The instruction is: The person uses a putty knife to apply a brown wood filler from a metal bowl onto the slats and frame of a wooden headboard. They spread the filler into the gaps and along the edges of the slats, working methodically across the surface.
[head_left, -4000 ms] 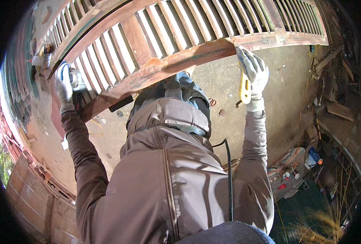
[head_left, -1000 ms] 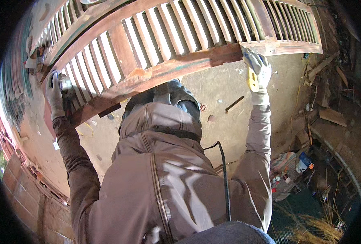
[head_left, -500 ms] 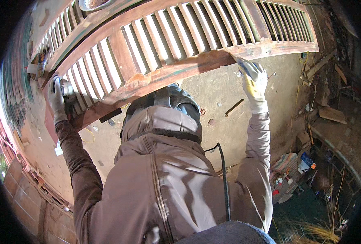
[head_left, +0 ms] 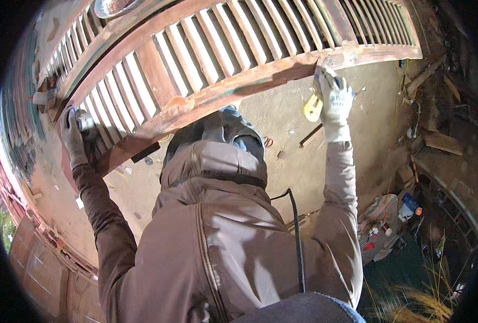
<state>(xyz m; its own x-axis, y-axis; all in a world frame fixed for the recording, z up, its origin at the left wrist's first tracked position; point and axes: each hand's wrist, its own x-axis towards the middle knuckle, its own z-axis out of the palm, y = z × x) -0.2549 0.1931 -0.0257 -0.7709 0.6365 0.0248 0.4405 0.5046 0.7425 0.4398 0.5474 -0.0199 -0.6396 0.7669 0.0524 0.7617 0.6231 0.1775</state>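
Note:
A long brown wooden louvred shutter (head_left: 233, 74) lies across in front of me, bright light showing between its slats. At its near rail, toward the right, is my gloved right hand (head_left: 333, 102). It is closed round a tool with a yellow handle (head_left: 312, 108) that has a hole in it; the working end is hidden by the fingers and rail. My gloved left hand (head_left: 73, 139) is at the shutter's left end, fingers curled. Against its inner side sits a greyish round thing (head_left: 87, 123), partly covered, whose kind I cannot make out.
Behind lies another slatted panel (head_left: 80, 40), with a metal bowl (head_left: 111, 7) near it. Long thin strips (head_left: 19, 116) stand at the left. A dark stick (head_left: 310, 136) is on the floor. Wood scraps (head_left: 443, 142) and cluttered items (head_left: 381, 226) lie to the right.
My right hand has turned and shifted slightly down along the near rail, bringing the yellow handle into clearer view. My left hand stays at the left end.

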